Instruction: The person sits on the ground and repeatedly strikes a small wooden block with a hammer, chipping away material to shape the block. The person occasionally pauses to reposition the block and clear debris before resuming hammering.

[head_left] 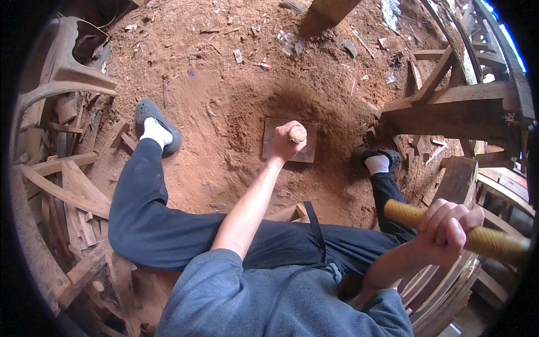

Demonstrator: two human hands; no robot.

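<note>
My left hand (283, 147) is closed round an upright round wooden handle (297, 133), whose pale worn end faces up. Its lower part is hidden by the fist, so I cannot tell what tool it belongs to. Beneath the fist a square flat plate (307, 153) lies in a hollow in the brown sawdust. Off to the right, my right hand (448, 231) is raised with its fingers wrapped round a thick yellow rod (403, 214) with a ridged surface. The rod is well apart from the wooden handle, and its outer end is blurred.
A plastic chair (73, 84) stands at the far left over wood scraps. Curved offcuts (67, 174) pile up along the left. On the right is a heavy timber frame (449, 109), with stacked slats below. A thick post (328, 17) rises at the back. My feet flank the plate.
</note>
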